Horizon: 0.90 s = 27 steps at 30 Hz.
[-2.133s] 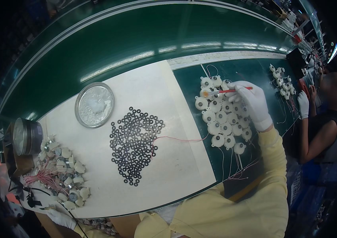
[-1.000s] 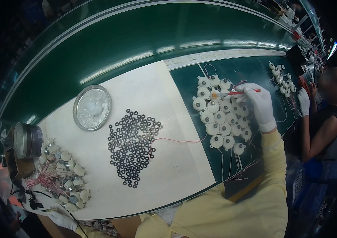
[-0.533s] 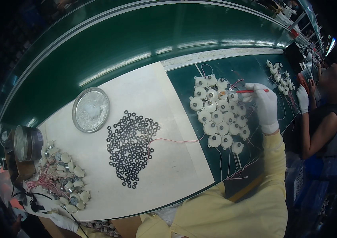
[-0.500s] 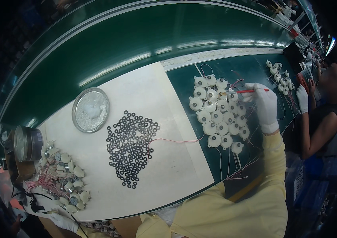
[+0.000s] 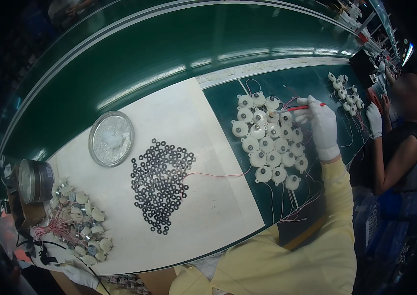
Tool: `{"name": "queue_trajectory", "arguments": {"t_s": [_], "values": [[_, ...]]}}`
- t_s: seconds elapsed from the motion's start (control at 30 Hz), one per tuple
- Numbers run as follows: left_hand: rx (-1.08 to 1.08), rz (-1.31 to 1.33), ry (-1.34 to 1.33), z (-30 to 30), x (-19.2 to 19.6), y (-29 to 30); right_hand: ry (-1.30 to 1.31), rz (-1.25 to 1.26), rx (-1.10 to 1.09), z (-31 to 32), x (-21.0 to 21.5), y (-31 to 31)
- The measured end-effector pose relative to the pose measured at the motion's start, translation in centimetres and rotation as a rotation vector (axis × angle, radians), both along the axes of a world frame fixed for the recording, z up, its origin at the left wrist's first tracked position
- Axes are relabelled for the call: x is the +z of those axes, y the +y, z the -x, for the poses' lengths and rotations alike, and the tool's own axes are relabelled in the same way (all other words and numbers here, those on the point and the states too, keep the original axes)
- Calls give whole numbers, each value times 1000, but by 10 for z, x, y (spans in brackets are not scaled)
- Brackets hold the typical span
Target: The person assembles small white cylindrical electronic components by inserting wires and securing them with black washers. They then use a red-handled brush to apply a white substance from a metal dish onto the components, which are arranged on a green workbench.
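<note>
Right hand (image 5: 322, 123), gloved, closed around a thin red tool (image 5: 302, 107) whose long axis runs left–right, tip pointing left onto the far part of a cluster of white round parts (image 5: 269, 141) on the green tabletop (image 5: 179, 49). The cluster lies just left of and nearer than the hand. Left hand (image 5: 81, 276), at the near left edge, rests beside a pile of wired parts (image 5: 78, 223); its grip cannot be told. Black rings (image 5: 161, 184) cover the white sheet (image 5: 208, 206), leaving open room near the cluster's left edge.

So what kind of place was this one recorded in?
Most likely a factory assembly line: a long green conveyor belt, rows of small white motor-like parts with wires, and a gloved co-worker alongside.
</note>
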State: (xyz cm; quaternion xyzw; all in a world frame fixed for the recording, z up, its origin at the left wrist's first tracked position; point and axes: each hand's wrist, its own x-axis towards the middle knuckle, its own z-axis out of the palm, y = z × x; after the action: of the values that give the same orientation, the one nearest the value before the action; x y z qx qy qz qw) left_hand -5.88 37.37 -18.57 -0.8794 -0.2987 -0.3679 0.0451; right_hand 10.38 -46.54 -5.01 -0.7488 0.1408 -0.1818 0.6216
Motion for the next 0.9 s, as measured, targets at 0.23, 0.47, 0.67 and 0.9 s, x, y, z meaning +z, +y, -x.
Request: {"name": "queue_trajectory", "arguments": {"t_s": [0.23,0.47,0.67,0.9], "values": [[-27,94,-22,3,-1,8,8,74,66,5,-3,-8],[-59,275,-135,-2,6,-9,29,141,120,11,4,-5],[-20,261,-125,-5,13,-16,51,143,149,16,5,-10],[-124,498,-291,-12,20,-33,58,128,155,22,3,-13]]}}
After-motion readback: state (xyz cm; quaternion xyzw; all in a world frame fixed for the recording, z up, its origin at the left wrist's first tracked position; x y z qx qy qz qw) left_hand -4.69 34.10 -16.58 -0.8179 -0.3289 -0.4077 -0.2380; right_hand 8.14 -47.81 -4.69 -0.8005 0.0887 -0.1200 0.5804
